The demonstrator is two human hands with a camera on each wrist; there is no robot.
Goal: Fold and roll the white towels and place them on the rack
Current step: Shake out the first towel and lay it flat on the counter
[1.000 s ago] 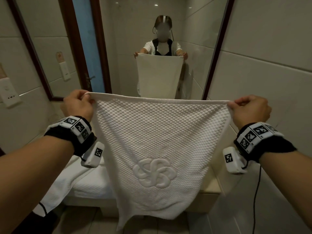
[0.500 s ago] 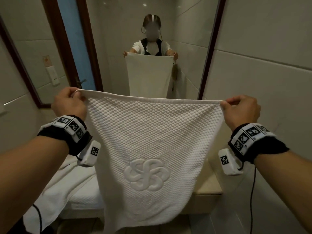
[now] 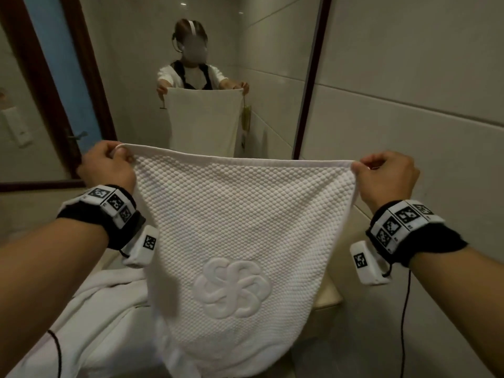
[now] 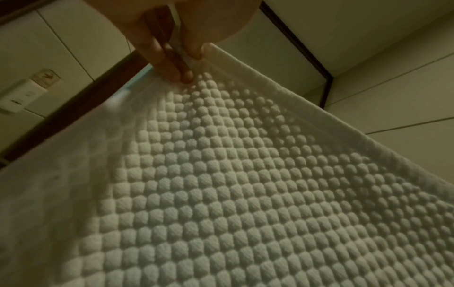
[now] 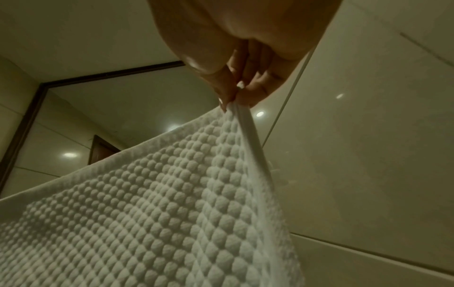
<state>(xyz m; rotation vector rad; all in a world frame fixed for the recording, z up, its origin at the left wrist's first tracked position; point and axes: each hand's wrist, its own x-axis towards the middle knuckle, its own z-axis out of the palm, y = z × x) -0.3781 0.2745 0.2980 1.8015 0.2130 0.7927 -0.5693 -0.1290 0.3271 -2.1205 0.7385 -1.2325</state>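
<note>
With our left hand [image 3: 107, 166] and right hand [image 3: 387, 177] pinching its top corners, the towel [image 3: 240, 241] sags between them, likely soft and limp.

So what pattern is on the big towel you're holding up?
The towel is white with small raised bumps and an embossed swirly flower; the head view shows it best.

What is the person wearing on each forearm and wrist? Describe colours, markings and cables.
Both forearms are bare, without sleeves. The left hand and right hand each have a black wristband carrying white blocks with black-and-white square code markers, plus a small white box hanging below the wrist. Thin black cables trail down from both.
</note>
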